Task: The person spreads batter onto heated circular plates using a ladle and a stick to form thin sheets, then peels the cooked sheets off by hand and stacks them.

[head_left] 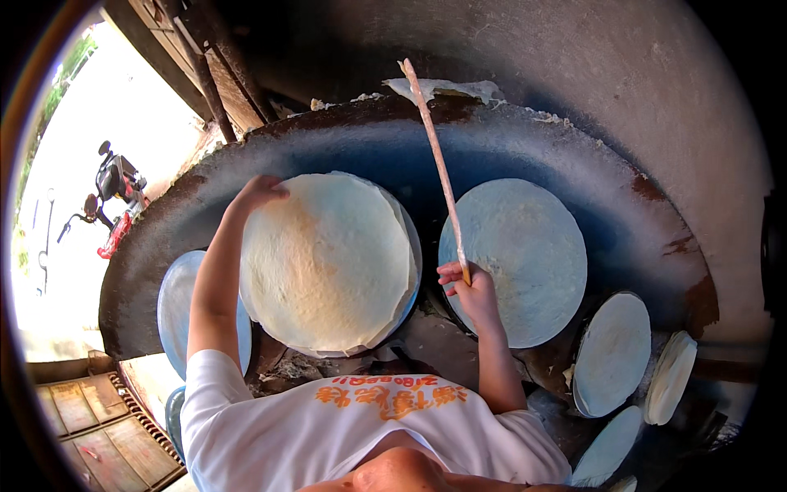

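Note:
My left hand (pixel 264 189) is at the upper left rim of a large, thin, round flatbread (pixel 324 262), its fingers closed together over the edge; the thumb is hidden. More pale round sheets show beneath that one along its right side, on a bluish round base. In my right hand (pixel 474 289) is a long wooden stick (pixel 438 156), gripped near its lower end and pointing up and away. The hand is over the left edge of a second pale round sheet (pixel 525 262), with a couple of fingers held out from the stick.
A wide curved counter (pixel 623 164) wraps around the far side, with a torn pale scrap (pixel 459 88) on its rim. Pale discs (pixel 613 353) stand at the right, and another disc (pixel 176 303) is by my left arm. Outside at left is a parked motorbike (pixel 115 189).

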The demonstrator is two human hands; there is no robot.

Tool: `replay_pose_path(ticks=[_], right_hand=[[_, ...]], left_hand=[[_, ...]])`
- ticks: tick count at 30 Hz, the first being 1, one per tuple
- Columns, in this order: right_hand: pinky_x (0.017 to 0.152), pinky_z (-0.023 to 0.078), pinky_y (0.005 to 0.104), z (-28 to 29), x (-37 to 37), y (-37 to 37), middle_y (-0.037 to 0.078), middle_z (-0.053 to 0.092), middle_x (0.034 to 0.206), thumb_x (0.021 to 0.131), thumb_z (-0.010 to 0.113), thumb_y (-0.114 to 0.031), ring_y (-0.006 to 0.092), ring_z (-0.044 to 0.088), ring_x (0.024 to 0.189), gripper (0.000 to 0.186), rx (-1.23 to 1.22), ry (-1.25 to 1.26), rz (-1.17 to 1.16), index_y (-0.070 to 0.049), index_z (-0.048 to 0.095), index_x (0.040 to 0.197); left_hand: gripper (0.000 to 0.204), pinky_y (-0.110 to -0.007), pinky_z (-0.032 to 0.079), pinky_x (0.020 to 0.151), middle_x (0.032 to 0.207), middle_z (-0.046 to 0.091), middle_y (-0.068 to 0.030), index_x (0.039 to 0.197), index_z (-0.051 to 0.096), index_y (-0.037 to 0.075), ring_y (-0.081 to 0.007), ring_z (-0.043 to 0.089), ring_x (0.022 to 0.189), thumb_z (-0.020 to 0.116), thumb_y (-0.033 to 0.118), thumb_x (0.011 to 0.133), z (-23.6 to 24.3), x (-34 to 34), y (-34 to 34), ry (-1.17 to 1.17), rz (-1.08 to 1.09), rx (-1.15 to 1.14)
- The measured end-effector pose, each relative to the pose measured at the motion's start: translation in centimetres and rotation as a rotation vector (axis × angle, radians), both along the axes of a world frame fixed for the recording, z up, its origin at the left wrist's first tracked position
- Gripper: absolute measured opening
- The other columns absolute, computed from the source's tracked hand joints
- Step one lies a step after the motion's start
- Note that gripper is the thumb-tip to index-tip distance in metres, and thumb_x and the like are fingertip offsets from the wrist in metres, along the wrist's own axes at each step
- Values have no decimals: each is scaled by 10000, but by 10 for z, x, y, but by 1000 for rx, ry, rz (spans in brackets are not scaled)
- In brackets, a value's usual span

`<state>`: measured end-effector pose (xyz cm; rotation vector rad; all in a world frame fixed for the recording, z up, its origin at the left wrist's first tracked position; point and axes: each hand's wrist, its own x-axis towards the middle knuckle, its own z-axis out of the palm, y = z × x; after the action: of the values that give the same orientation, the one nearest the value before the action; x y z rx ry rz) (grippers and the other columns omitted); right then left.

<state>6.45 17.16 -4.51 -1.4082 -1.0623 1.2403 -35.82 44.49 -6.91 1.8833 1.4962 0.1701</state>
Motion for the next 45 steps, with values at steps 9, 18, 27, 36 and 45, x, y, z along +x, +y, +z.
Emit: replay_pose_path(ticks=[9,18,27,36,45], right_hand=[[491,419,230,-14,-7,-18,34,610,723,808,675,-88,89,530,546,103,-45,-49,-44,-22,622,867],[602,442,249,-7,-41,16,10,582,768,683,763,-59,98,515,663,317,196,-26,-74,-10,598,949],[637,449,237,50,7,-127,57,628,786,720,732,-15,95,542,724,313,337,214,-99,-81,428,689],[579,400,239,80,181,-421,-40,482,669,686,792,-83,60,435,620,350,228,96,-615,-106,443,682],[568,493,281,217,571,-672,50,597,774,772,609,68,158,635,710,218,341,-531,-1238,-86,461,728]], left_hand=[[139,-342,478,686,787,601,-127,816,652,-12,-273,602,752,643,118,768,135,54,-142,31,79,485],[207,-350,478,683,846,596,-114,884,658,7,-285,599,779,609,-42,690,201,98,-335,56,74,795],[245,-330,457,677,813,573,-121,844,654,-5,-258,585,777,620,-54,606,293,128,-412,39,-233,932],[117,-239,389,614,742,542,-56,732,536,29,-142,504,672,642,35,684,308,365,-451,-463,-814,415],[186,-250,442,594,732,589,-58,925,616,41,-100,545,618,630,212,853,313,826,-605,-668,-1099,533]])
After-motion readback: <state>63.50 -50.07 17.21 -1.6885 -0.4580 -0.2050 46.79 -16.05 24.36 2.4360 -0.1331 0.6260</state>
